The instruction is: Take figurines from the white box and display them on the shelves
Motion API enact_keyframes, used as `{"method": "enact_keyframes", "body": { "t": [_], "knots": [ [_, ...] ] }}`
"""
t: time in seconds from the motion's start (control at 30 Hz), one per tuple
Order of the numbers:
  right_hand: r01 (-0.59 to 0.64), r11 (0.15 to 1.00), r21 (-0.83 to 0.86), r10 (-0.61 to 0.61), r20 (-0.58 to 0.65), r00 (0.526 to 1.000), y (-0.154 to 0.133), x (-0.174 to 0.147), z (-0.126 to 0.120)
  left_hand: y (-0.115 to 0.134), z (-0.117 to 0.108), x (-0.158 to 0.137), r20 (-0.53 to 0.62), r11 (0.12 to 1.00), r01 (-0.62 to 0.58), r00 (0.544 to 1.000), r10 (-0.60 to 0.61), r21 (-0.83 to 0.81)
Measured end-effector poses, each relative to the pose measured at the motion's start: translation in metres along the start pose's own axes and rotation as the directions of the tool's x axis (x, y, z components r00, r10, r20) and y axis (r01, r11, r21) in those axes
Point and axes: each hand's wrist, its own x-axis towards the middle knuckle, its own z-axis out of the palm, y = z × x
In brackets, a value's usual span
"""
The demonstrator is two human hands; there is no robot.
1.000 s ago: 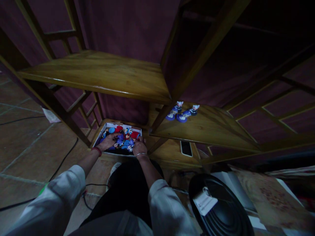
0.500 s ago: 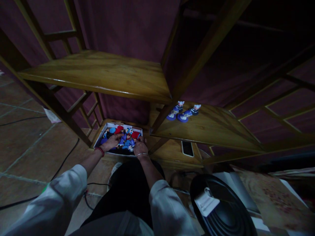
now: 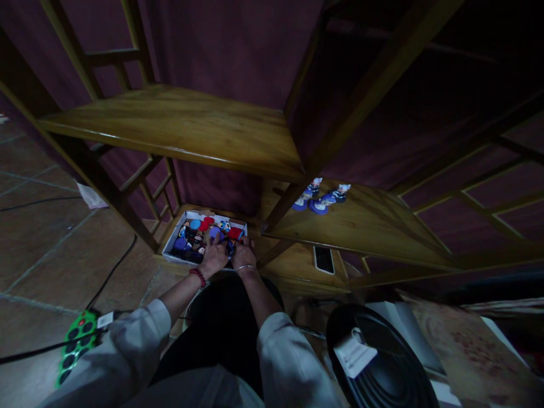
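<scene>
A shallow white cardboard box (image 3: 169, 249) on the low shelf holds many small toy figurines in blue, red, purple and black. Over its front right part, my left hand (image 3: 215, 258), with a red bead bracelet, has fingers apart and bent down among the figurines. My right hand (image 3: 244, 255), wearing a silver bangle, is at the box's right end. Its fingers are curled around a small dark blue figurine (image 3: 230, 248) between the two hands, mostly hidden by them. On the higher right shelf several purple-based figurines (image 3: 319, 207) stand close together.
A wooden shelf (image 3: 178, 130) overhangs the box, with an upright post (image 3: 280, 208) right of it. A phone (image 3: 324, 259) lies on the low shelf. A black stool (image 3: 382, 362), a green power strip (image 3: 79, 345) and cables are near the floor.
My left hand has moved right and toward me, nearer my right hand, uncovering figurines at the box's left. My right hand has stayed at the right end. More of the green power strip shows.
</scene>
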Motion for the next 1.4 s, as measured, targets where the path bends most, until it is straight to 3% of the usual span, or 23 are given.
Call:
{"method": "enact_keyframes", "body": {
  "t": [0.23,0.4,0.53,1.0,1.23,1.4],
  "knots": [
    [-0.011,1.000,-0.005,0.011,0.021,1.000,-0.002,-0.001,-0.005,0.018,0.001,-0.004,0.019,0.994,-0.074,0.997,0.076,-0.075],
    [-0.005,1.000,-0.007,0.006,0.025,1.000,-0.002,-0.002,-0.007,0.026,-0.003,-0.006,0.061,0.990,0.001,0.998,0.007,-0.140],
    [-0.001,1.000,0.007,0.001,0.016,1.000,0.000,0.000,-0.003,0.027,-0.007,-0.009,0.139,0.983,0.062,0.990,-0.038,-0.171],
    [0.033,0.999,-0.028,-0.034,-0.026,0.999,-0.002,-0.003,-0.003,0.020,-0.009,-0.015,0.121,0.978,0.046,0.992,-0.021,-0.205],
    [0.183,0.983,-0.017,-0.183,-0.050,0.982,-0.005,-0.007,-0.008,0.006,-0.013,-0.014,0.111,0.980,0.026,0.994,-0.004,-0.196],
    [0.322,0.947,-0.014,-0.322,0.038,0.946,-0.006,-0.004,-0.008,-0.001,-0.023,-0.016,0.106,0.983,0.035,0.994,-0.016,-0.182]
  ]
}}
